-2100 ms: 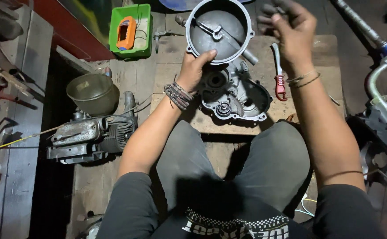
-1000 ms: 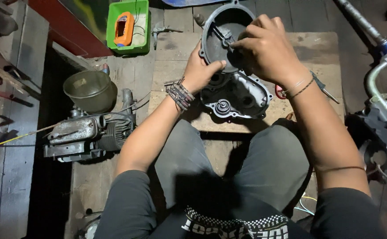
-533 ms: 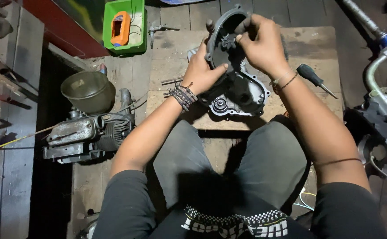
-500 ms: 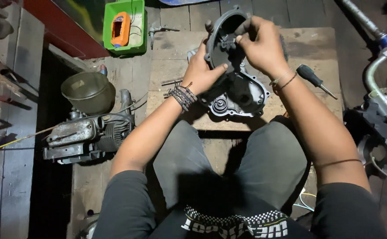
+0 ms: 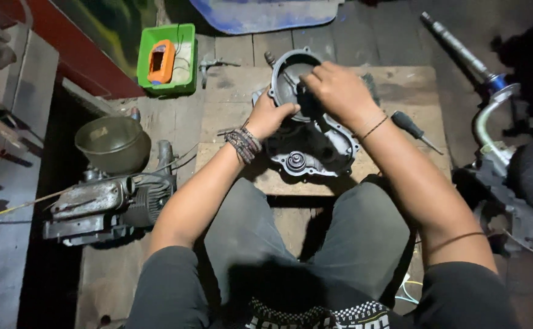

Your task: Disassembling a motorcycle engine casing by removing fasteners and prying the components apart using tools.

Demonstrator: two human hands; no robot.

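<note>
A dark metal engine cover (image 5: 312, 149) lies on a wooden board (image 5: 400, 91) in front of my knees, its round end tilted up toward me. My left hand (image 5: 269, 116) grips the cover's left rim beside the round opening. My right hand (image 5: 336, 91) reaches into that opening with fingers pinched together; what they hold is hidden. A small gear boss (image 5: 295, 161) shows at the cover's near edge. A beaded bracelet (image 5: 242, 141) is on my left wrist.
A black-handled screwdriver (image 5: 412, 129) lies on the board to the right. A green tray (image 5: 167, 58) holds an orange device. A small engine (image 5: 105, 204) and a metal bowl (image 5: 113, 143) sit at left. Metal tubes and machine parts (image 5: 498, 116) crowd the right.
My right hand came down from above the cover and moved into its round opening. The cover has been tilted and shifted slightly, and the screwdriver is now uncovered at right.
</note>
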